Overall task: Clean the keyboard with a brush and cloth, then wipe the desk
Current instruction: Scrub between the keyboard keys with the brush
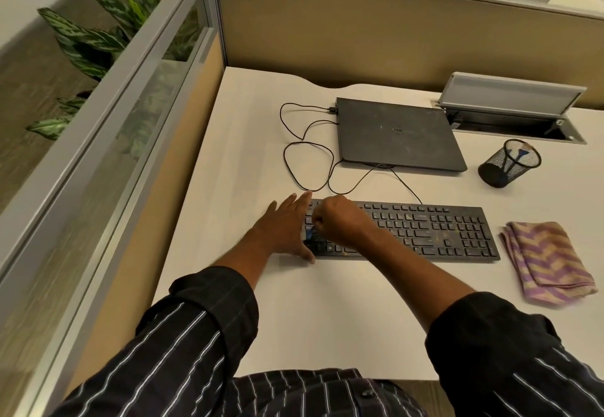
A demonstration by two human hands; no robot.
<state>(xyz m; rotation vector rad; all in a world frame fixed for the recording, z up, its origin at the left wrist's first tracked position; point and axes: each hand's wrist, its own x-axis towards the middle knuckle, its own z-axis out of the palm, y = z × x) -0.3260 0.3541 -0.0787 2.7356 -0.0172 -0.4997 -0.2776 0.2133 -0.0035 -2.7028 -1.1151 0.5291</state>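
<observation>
Black dusty keyboard (pixel 425 230); left hand (pixel 284 223) flat against edge; right hand (pixel 340 220) fisted round blue brush (pixel 309 232).

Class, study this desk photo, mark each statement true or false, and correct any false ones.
1. The laptop is closed. True.
2. The cloth lies on the keyboard. False: it lies folded on the desk, right of the keyboard.
3. The left hand lies flat at the keyboard's left end. True.
4. The right hand holds the cloth. False: it is curled over the keys, gripping something small and blue, likely the brush.
</observation>
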